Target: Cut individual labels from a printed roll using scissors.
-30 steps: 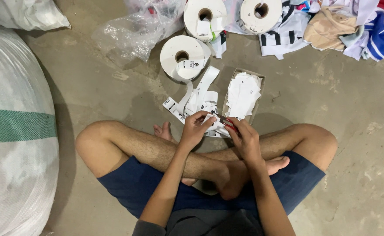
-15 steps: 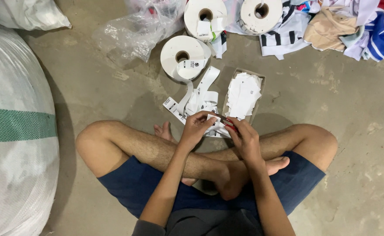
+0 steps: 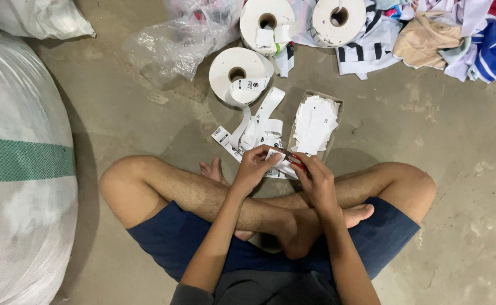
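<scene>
left hand [image 3: 252,168] grip: pinching label strip [image 3: 259,127] | right hand [image 3: 314,178] grip: clenched on red scissors [image 3: 294,160] at strip | strip runs from roll [image 3: 238,75] on floor | cut labels in tray [image 3: 316,120] beside

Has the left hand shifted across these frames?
No. The left hand sits at the same spot against the shallow box of cut labels, pinching the label strip.

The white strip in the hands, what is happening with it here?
A person sits cross-legged on the concrete floor. The left hand holds a white label strip that runs from a roll. The right hand holds red-handled scissors at the strip. Cut labels lie in a small box just ahead.
</scene>
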